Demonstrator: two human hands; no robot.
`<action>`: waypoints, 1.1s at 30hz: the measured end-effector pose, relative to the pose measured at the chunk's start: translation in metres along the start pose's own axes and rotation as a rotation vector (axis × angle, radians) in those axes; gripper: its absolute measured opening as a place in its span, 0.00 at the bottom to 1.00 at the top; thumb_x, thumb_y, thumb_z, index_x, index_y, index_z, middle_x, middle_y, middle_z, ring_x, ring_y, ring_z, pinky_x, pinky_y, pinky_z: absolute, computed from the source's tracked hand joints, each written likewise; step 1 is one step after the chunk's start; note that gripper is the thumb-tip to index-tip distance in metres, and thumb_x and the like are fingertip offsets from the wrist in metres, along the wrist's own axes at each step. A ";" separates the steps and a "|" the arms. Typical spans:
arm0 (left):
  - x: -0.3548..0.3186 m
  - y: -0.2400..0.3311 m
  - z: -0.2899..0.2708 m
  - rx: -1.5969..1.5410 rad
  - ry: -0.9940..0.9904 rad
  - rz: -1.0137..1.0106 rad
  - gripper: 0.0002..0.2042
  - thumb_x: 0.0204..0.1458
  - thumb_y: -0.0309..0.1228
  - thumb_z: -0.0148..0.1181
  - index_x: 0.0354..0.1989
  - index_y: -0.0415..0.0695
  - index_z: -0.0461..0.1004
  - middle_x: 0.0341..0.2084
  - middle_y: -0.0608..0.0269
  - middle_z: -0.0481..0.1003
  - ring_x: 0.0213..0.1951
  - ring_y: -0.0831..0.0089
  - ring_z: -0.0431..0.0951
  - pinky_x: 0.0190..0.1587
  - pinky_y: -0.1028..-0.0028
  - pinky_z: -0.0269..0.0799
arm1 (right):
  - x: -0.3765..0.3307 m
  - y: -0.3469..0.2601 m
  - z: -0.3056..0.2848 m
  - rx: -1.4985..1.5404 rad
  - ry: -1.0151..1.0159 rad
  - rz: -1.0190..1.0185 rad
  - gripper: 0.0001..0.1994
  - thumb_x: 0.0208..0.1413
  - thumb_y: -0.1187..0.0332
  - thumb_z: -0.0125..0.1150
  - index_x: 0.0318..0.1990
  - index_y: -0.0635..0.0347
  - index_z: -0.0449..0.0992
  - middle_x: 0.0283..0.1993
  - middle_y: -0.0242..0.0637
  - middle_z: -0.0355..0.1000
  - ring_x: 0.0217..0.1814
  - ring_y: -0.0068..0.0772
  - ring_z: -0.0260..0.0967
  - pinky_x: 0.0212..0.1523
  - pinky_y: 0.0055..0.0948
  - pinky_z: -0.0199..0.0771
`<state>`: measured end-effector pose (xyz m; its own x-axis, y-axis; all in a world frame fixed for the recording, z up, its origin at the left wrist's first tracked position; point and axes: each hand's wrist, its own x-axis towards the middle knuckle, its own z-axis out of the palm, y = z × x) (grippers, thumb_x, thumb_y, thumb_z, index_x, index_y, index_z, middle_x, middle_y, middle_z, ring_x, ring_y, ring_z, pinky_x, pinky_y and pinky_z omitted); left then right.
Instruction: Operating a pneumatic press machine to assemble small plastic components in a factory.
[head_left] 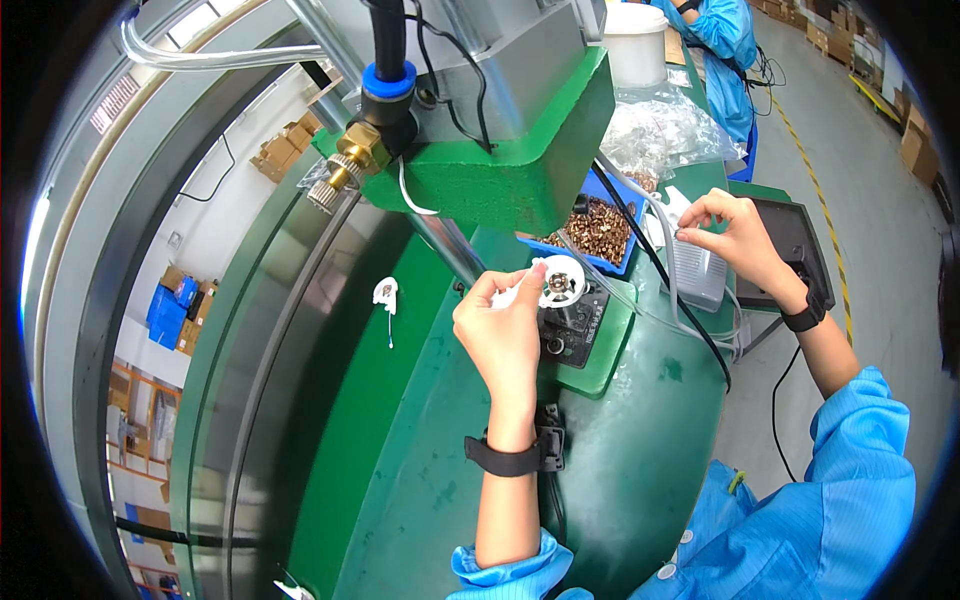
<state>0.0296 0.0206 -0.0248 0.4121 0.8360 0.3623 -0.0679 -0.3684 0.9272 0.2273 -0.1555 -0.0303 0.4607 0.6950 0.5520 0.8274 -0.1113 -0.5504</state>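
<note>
My left hand [505,320] is closed, thumb against fingers, on a white plastic part [508,297], mostly covered by the hand. Right beside its fingertips is a round white piece with a brass-coloured centre [562,282], on top of a small black fixture [572,340]. Whether the two white parts are joined I cannot tell. Farther right, my right hand [738,238] has thumb and forefinger drawn together beside a white pointed piece [676,206], above a pale box-shaped unit [700,278]. What its fingertips hold, if anything, is too small to make out.
A green press head [500,185] with a brass fitting hangs over the green table [450,480]. Behind the fixture stands a blue tray [622,262] of small brass parts, with a clear plastic bag [665,130] beyond. Cables cross at right. Another person in blue [728,60] is farther back.
</note>
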 end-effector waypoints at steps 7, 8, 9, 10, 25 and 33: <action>-0.009 0.004 0.000 0.105 0.014 -0.084 0.12 0.47 0.32 0.61 0.20 0.36 0.74 0.12 0.69 0.69 0.19 0.86 0.64 0.22 0.81 0.59 | -0.007 0.026 0.036 0.675 0.113 0.263 0.05 0.47 0.73 0.61 0.31 0.65 0.75 0.30 0.29 0.72 0.31 0.15 0.66 0.32 0.15 0.65; -0.008 0.002 -0.001 0.097 0.008 -0.083 0.12 0.47 0.32 0.61 0.20 0.36 0.74 0.12 0.69 0.69 0.19 0.86 0.64 0.22 0.81 0.59 | -0.011 0.034 0.046 0.711 0.136 0.291 0.06 0.47 0.73 0.61 0.31 0.66 0.75 0.30 0.30 0.72 0.31 0.16 0.66 0.33 0.15 0.65; -0.006 0.001 -0.009 0.056 -0.043 -0.132 0.13 0.50 0.34 0.57 0.21 0.36 0.74 0.11 0.71 0.66 0.17 0.87 0.61 0.20 0.81 0.56 | -0.012 0.036 0.055 0.644 0.059 0.383 0.06 0.48 0.73 0.60 0.31 0.66 0.74 0.30 0.30 0.72 0.32 0.15 0.67 0.34 0.16 0.66; -0.006 0.000 -0.014 0.013 -0.095 -0.181 0.14 0.53 0.36 0.53 0.23 0.37 0.74 0.10 0.73 0.63 0.15 0.88 0.58 0.18 0.82 0.52 | -0.014 0.038 0.054 0.660 0.110 0.356 0.05 0.48 0.73 0.60 0.31 0.67 0.74 0.30 0.30 0.72 0.31 0.15 0.66 0.34 0.16 0.65; -0.005 0.008 -0.031 0.191 -0.216 -0.142 0.12 0.55 0.35 0.47 0.32 0.37 0.70 0.17 0.66 0.67 0.20 0.82 0.62 0.23 0.77 0.58 | -0.006 0.025 0.040 0.687 0.090 0.267 0.07 0.50 0.74 0.58 0.37 0.66 0.74 0.34 0.32 0.73 0.36 0.17 0.67 0.39 0.17 0.67; -0.004 0.015 -0.032 0.145 -0.250 -0.151 0.10 0.51 0.34 0.54 0.30 0.38 0.71 0.18 0.68 0.69 0.20 0.82 0.62 0.23 0.79 0.58 | 0.021 -0.002 0.018 0.609 -0.093 0.116 0.08 0.49 0.74 0.58 0.37 0.65 0.75 0.35 0.32 0.73 0.36 0.16 0.66 0.38 0.17 0.66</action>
<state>-0.0022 0.0247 -0.0097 0.6193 0.7664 0.1708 0.1336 -0.3172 0.9389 0.2295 -0.1284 -0.0287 0.4842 0.7646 0.4255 0.4292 0.2162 -0.8769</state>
